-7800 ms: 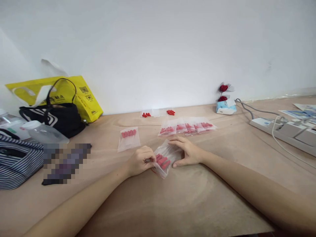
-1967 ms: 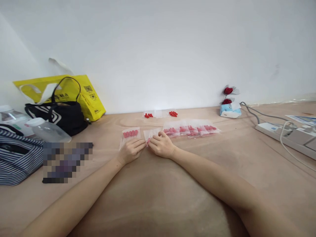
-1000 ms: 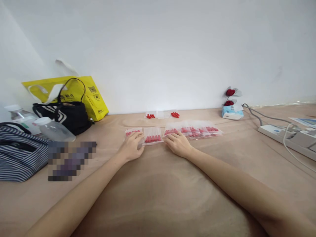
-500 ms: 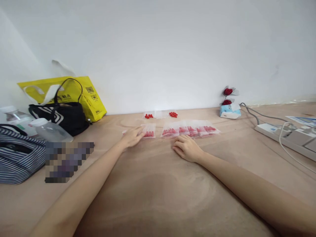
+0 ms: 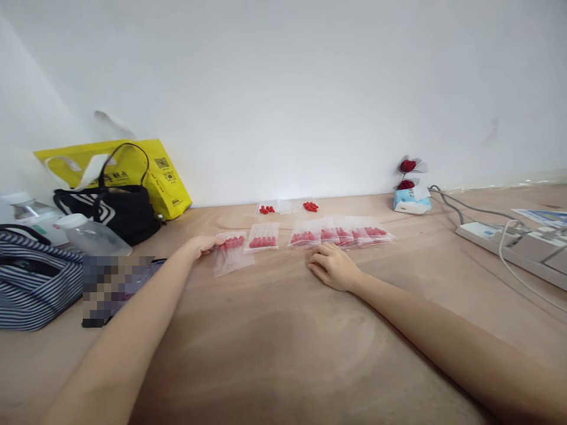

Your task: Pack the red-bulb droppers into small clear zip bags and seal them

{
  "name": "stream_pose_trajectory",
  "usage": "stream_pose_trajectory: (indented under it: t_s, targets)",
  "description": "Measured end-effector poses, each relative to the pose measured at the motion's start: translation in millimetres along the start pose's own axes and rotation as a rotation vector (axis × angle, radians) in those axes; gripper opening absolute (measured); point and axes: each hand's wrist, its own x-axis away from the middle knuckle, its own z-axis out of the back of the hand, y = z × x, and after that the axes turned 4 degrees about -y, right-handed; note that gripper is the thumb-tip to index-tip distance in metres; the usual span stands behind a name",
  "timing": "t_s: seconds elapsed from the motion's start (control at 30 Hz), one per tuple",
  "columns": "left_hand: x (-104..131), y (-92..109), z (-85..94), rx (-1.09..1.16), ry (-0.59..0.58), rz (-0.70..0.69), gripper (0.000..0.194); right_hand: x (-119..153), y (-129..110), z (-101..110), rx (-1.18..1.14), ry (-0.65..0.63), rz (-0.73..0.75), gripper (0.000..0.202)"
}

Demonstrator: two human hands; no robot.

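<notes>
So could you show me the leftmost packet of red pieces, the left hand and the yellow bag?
Leftmost packet of red pieces (image 5: 233,256): head view, lower half of its plastic.
Left hand (image 5: 205,243): head view, back of hand.
Yellow bag (image 5: 155,188): head view, its right side.

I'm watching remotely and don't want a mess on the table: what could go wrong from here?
1. The left hand is at the edge of the leftmost clear bag, close beside the next bag; a sideways slide might shift both.
2. The right hand rests at the front of the overlapping bags; a careless move could disturb them.
3. Seals aren't readable; an open one might spill red pieces.
</notes>
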Motion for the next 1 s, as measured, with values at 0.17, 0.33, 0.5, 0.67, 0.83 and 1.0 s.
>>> stream_pose_trajectory:
  t_s: [0.17, 0.33, 0.5, 0.67, 0.83, 1.0]
  targets:
    - [23.6, 16.1, 24.8, 0.307, 0.019, 0.339, 0.036, 0.8, -0.5, -0.3, -0.049, 0.007, -0.002, 0.013]
    - [34.5, 53.5, 41.8, 0.532, 0.204, 0.378, 0.045, -1.1, -2.9, -1.8, -0.165, 0.12, -0.095, 0.008]
    - [37.5, 111.0, 25.7, 0.475, 0.242, -0.119, 0.03, -2.7, -5.5, -1.8, -0.335, 0.22, -0.161, 0.005]
    - [52.9, 144.7, -24.0, 0.247, 0.173, -0.589, 0.005, -2.9, -6.3, -4.7, -0.56, 0.306, -0.238, 0.037]
    - [67.4, 142.9, -56.3, 0.156, 0.129, -0.928, 0.017, -2.3, -7.1, -7.4, -0.64, 0.233, -0.083, 0.031]
    - [75.9, 127.4, -62.4, 0.094, -0.014, -0.899, 0.016, 0.3, -9.2, -5.9, -0.33, 0.118, 0.117, 0.025]
